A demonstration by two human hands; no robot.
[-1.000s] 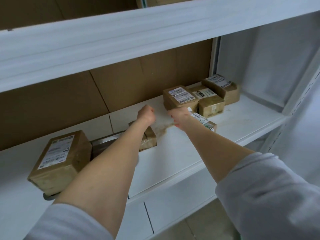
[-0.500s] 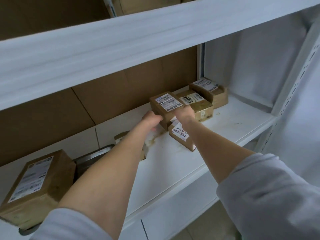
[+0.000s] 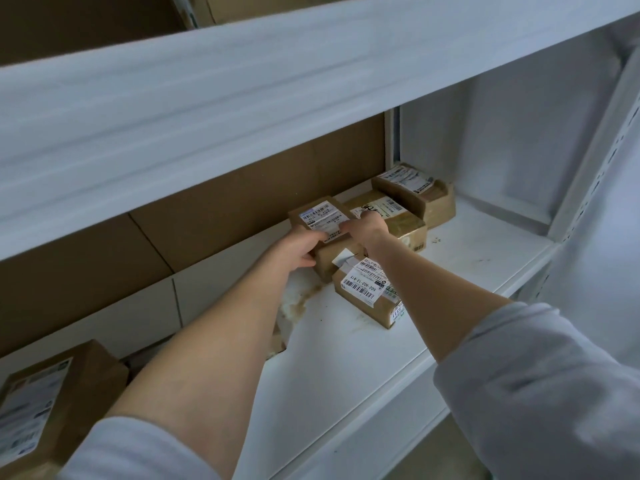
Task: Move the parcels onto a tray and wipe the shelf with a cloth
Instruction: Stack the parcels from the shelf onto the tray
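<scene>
Several brown cardboard parcels with white labels sit at the back right of a white shelf (image 3: 346, 344). My left hand (image 3: 300, 247) grips the left side of the labelled parcel (image 3: 320, 216) and my right hand (image 3: 367, 226) holds its right side. In front of it lies a small parcel (image 3: 367, 292) with a barcode label. Behind are a taped parcel (image 3: 398, 216) and a corner parcel (image 3: 415, 188). A large parcel (image 3: 45, 403) sits at the far left. No tray or cloth shows clearly.
A brown stain (image 3: 301, 303) marks the shelf between my forearms. The upper shelf board (image 3: 242, 98) hangs low overhead. Brown cardboard (image 3: 225, 209) lines the back, and a white side wall (image 3: 519, 140) closes the right end. A perforated upright (image 3: 599, 174) stands at the front right.
Both hands moved back and right from the middle of the shelf and closed on the sides of the labelled parcel. The view shifted right, pushing the large left parcel toward the frame edge.
</scene>
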